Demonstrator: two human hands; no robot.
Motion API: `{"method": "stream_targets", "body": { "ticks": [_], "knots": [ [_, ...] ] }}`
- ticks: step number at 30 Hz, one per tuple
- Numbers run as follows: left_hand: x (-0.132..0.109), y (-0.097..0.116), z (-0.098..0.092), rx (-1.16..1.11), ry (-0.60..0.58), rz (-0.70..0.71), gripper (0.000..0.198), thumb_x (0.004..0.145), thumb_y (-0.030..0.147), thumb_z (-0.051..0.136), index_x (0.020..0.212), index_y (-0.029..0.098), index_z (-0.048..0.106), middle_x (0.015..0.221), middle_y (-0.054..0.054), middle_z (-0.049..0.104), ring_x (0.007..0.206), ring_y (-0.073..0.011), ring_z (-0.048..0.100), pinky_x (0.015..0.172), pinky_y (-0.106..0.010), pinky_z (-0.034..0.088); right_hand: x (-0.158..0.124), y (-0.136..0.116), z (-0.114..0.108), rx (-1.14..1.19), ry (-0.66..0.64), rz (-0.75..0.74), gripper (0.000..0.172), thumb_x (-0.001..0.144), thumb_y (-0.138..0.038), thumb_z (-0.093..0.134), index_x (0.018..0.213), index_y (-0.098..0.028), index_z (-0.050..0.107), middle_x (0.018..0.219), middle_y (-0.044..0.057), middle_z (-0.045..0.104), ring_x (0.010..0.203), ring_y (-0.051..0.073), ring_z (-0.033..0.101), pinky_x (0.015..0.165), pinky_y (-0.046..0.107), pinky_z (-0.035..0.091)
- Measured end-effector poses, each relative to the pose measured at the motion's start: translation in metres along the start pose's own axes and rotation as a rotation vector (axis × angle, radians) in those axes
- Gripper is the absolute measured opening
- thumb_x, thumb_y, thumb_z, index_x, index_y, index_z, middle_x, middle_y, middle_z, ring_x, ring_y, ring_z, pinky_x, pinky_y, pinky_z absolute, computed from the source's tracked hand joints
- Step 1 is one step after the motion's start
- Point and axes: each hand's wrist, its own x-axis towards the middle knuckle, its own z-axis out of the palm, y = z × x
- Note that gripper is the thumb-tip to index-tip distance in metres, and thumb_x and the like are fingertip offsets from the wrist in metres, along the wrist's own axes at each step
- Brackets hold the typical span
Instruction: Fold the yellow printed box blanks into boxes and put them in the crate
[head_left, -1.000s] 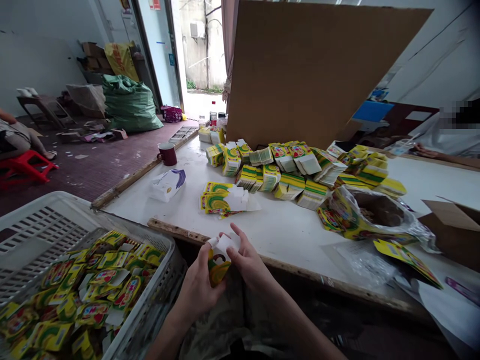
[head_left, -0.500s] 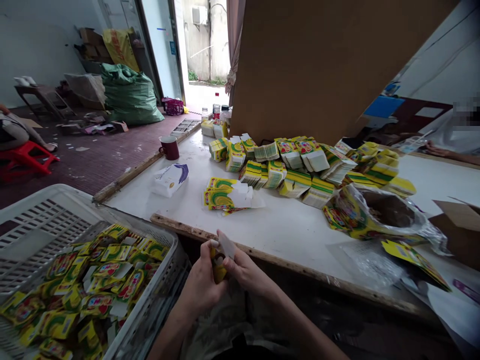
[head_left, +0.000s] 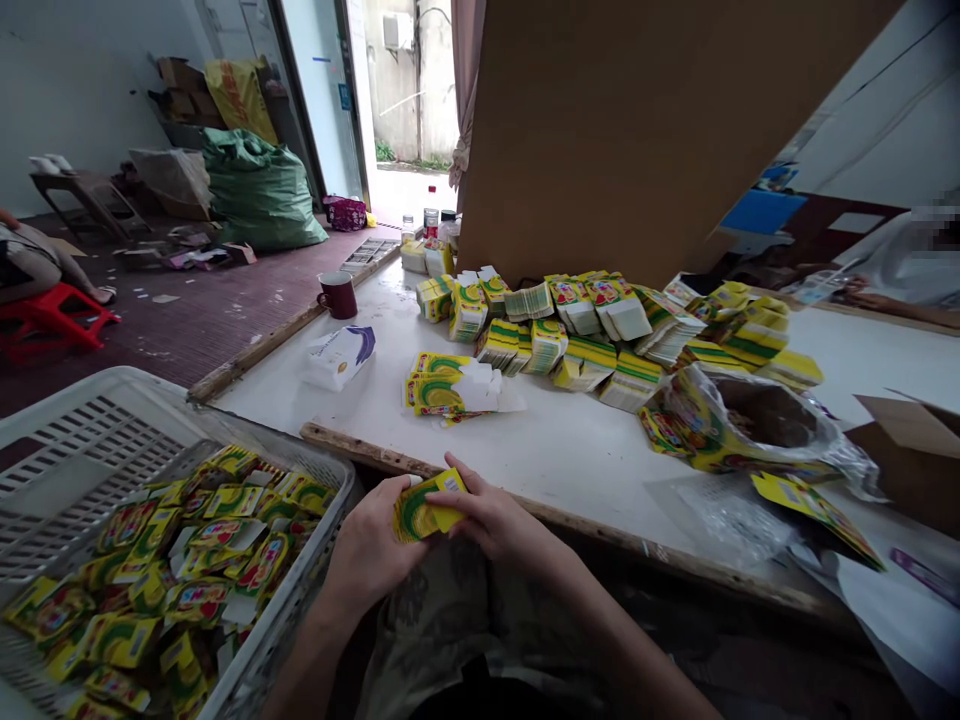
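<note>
Both hands hold one small yellow-and-green carton [head_left: 424, 507] just in front of the table's wooden edge. My left hand [head_left: 371, 548] grips its left side with curled fingers. My right hand [head_left: 491, 520] pinches its right end between thumb and fingers. To the left stands a white plastic crate [head_left: 90, 440] filled with several folded cartons of the same print. On the table ahead lies a short stack of flat carton blanks [head_left: 448, 390].
A long heap of bundled blanks [head_left: 615, 330] runs across the white table [head_left: 570, 450] in front of a leaning cardboard sheet [head_left: 637, 120]. A torn plastic bag [head_left: 750, 425], a brown box [head_left: 911, 450], a white pack [head_left: 337, 355] and a dark red mug [head_left: 339, 295] also sit there. Another person's arm [head_left: 892, 300] rests at far right.
The carton's white flap was up between my fingers; now it is folded shut and the carton is turned with its yellow-green face up, slightly to the left.
</note>
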Motion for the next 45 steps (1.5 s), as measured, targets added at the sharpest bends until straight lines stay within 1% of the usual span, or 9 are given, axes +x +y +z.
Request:
{"method": "stream_targets", "body": {
  "ticks": [4,8,10,16,26,33,41,43,45],
  "knots": [
    [-0.001,0.003,-0.002,-0.001,-0.007,0.033,0.051,0.07,0.036,0.074,0.114,0.02,0.054,0.107,-0.009,0.068,0.099,-0.0266,0.067,0.085,-0.039,0.055,0.002,-0.009,-0.014,0.078,-0.028,-0.015,0.026,0.087,-0.018,0.064,0.111,-0.023,0.071,0.146,0.013,0.047,0.139,0.026,0.039,0.108,0.04,0.04],
    [0.0,0.006,0.004,0.05,0.145,0.066,0.05,0.074,0.04,0.071,0.115,0.018,0.053,0.108,-0.011,0.067,0.099,-0.0276,0.066,0.085,-0.04,0.054,0.01,-0.011,-0.001,0.07,0.117,-0.017,0.042,0.089,-0.013,0.055,0.129,-0.024,0.058,0.152,0.013,0.036,0.146,0.024,0.027,0.111,0.042,0.036],
    [0.0,0.005,0.004,0.056,0.17,0.054,0.05,0.075,0.041,0.07,0.115,0.017,0.053,0.108,-0.012,0.067,0.099,-0.0276,0.066,0.085,-0.04,0.054,0.014,-0.01,0.005,0.045,0.114,-0.011,0.044,0.09,-0.011,0.05,0.133,-0.024,0.053,0.157,0.013,0.027,0.148,0.023,0.021,0.111,0.042,0.035],
    [0.0,-0.002,-0.002,-0.066,0.075,-0.045,0.051,0.069,0.033,0.074,0.114,0.019,0.056,0.103,-0.006,0.069,0.092,-0.0233,0.067,0.081,-0.035,0.055,0.024,-0.009,-0.009,0.043,-0.029,-0.054,0.019,0.094,-0.023,0.053,0.109,-0.021,0.065,0.141,0.014,0.046,0.139,0.024,0.039,0.106,0.037,0.04],
    [0.003,-0.002,-0.002,-0.11,0.016,-0.075,0.052,0.068,0.037,0.075,0.113,0.018,0.058,0.101,-0.006,0.071,0.091,-0.0236,0.069,0.08,-0.034,0.056,0.021,-0.012,-0.015,0.108,-0.076,-0.053,0.015,0.09,-0.019,0.057,0.104,-0.022,0.061,0.134,0.011,0.046,0.132,0.023,0.044,0.107,0.039,0.04],
    [0.005,-0.002,-0.005,-0.052,0.063,-0.039,0.054,0.066,0.037,0.077,0.113,0.017,0.06,0.104,-0.009,0.072,0.094,-0.0263,0.069,0.081,-0.037,0.057,0.014,-0.007,0.001,-0.007,0.041,-0.004,0.025,0.091,-0.019,0.054,0.116,-0.021,0.055,0.144,0.017,0.038,0.133,0.027,0.044,0.099,0.041,0.045],
    [0.004,0.001,-0.003,-0.106,-0.008,-0.05,0.053,0.065,0.035,0.078,0.112,0.017,0.061,0.104,-0.008,0.072,0.093,-0.0251,0.07,0.081,-0.036,0.058,0.008,-0.009,-0.01,-0.028,-0.063,-0.003,0.021,0.088,-0.017,0.059,0.108,-0.022,0.062,0.138,0.013,0.045,0.129,0.026,0.049,0.102,0.04,0.043],
    [0.004,0.003,-0.002,-0.108,0.014,-0.039,0.054,0.066,0.036,0.076,0.114,0.016,0.06,0.105,-0.009,0.071,0.094,-0.0257,0.069,0.082,-0.037,0.057,0.007,-0.008,-0.005,0.038,0.017,-0.02,0.028,0.088,-0.019,0.058,0.116,-0.022,0.057,0.142,0.015,0.041,0.134,0.027,0.042,0.105,0.042,0.041],
    [0.004,0.005,0.0,-0.079,0.063,-0.008,0.054,0.068,0.037,0.074,0.115,0.016,0.059,0.105,-0.01,0.071,0.094,-0.0265,0.069,0.082,-0.037,0.057,0.008,-0.009,0.004,0.146,0.134,-0.005,0.048,0.089,-0.021,0.057,0.135,-0.022,0.041,0.147,0.016,0.036,0.137,0.027,0.038,0.107,0.043,0.039]
  ]
}}
